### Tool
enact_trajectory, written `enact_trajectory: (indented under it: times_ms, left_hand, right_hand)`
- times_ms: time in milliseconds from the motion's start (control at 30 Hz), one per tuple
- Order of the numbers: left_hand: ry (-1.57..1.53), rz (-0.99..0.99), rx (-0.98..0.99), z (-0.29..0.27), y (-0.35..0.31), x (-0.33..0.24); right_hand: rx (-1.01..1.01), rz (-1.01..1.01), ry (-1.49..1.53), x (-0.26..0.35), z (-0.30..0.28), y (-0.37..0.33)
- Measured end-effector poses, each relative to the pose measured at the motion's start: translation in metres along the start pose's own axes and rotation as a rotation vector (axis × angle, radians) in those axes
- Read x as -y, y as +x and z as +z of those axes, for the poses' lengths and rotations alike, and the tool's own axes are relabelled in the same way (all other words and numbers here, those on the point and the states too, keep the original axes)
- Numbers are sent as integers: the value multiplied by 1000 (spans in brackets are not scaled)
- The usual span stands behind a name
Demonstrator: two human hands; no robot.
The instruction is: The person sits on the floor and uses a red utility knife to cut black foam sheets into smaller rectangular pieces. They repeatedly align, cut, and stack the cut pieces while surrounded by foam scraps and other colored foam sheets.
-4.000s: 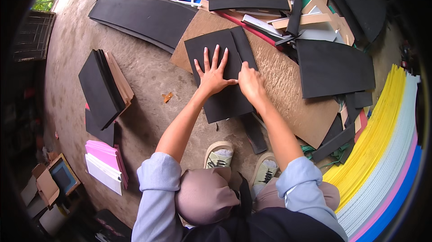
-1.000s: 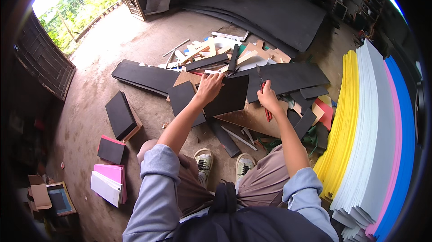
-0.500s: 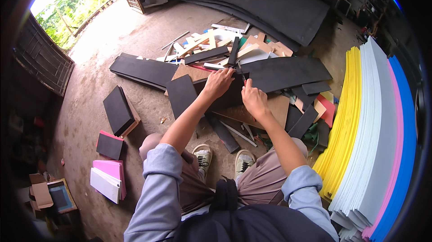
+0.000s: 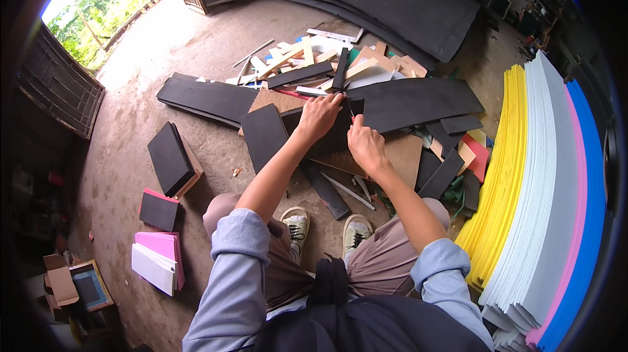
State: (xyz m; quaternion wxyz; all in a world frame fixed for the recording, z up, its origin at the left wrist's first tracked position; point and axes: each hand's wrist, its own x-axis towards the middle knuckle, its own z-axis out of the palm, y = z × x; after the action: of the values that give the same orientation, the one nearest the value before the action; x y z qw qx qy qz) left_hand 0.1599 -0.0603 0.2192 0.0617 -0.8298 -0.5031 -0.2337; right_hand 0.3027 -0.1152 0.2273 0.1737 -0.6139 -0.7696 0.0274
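Note:
My right hand is closed around a slim cutting knife with a red handle, its dark blade pointing up and away. Just left of it, my left hand grips the upper edge of a black foam sheet standing at a slant between my arms. The blade lies by that edge, close to my left fingertips; whether it touches the foam I cannot tell. Under the sheet is a brown board. A loose black foam block leans at its left.
Beyond my hands lies a heap of offcut strips. Long black sheets flank it. Small black stacks and pink-white sheets sit on the floor at left. Tall yellow sheets stand at right. Large black sheets lie far back.
My right hand with the knife has shifted slightly left and up, nearer my left hand. My left hand keeps its hold on the foam sheet.

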Motion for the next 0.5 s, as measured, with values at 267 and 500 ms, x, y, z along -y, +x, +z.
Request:
enact_trajectory:
  times_ms: [267, 500]
  left_hand:
    - [-27, -27, -3, 5, -5, 1]
    - [-26, 83, -33, 4, -11, -3]
  right_hand:
    - [131, 67, -5, 13, -13, 2]
    - [273, 119, 74, 8, -10, 12]
